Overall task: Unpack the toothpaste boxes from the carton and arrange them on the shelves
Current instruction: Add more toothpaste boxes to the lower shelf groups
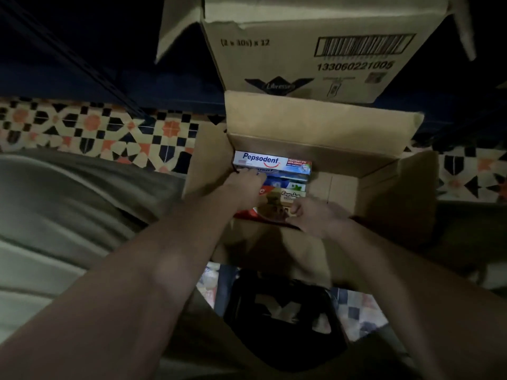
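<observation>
Open carton: brown cardboard carton, flaps folded out, sits on the patterned tile floor; toothpaste boxes fill its left part, bare cardboard bottom shows on the right.
Top toothpaste box: white-and-blue long cardboard box lies flat against the far wall of the carton, reads "Pepsodent", with a red panel of small text at its right end, too small to read.
Other boxes: more toothpaste boxes lie nearer the person, blue, green and red; one tan box carries writing that looks like "Kayu Sugi", blurred.
Left hand: left hand reaches into the carton, fingers curled down onto the box edge just below the Pepsodent one; whether they grip it I cannot tell.
Right hand: right hand at the near edge, fingers pinching the end of the tan box.
Second carton: larger brown cardboard carton stands just behind, printed "(2 x 30s) x 12", barcode, "133060221005", "Libresse" logo.
Below: black plastic stool under the forearms.
</observation>
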